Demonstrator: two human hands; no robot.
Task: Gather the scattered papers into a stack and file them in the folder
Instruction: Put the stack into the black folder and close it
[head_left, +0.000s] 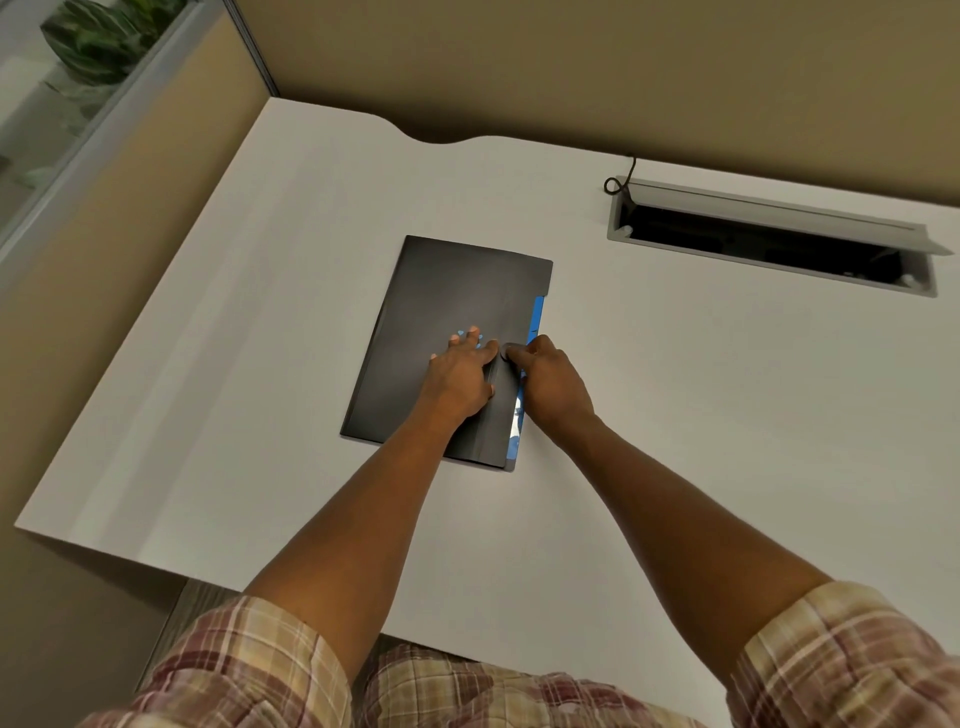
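Note:
A dark grey folder (441, 312) lies closed in the middle of the white desk (675, 415). A thin strip of blue-and-white paper (535, 322) shows along its right edge. My left hand (460, 376) rests flat on the cover, fingers spread. At the folder's right edge sits my right hand (550, 387), with its thumb on top of the cover and its fingers curled at the edge beside the paper strip. The rest of the papers are hidden inside the folder.
An open cable tray (769, 244) with a raised lid is set into the desk at the back right, a black cable (621, 179) looping beside it. Beige partition walls stand at the back and left.

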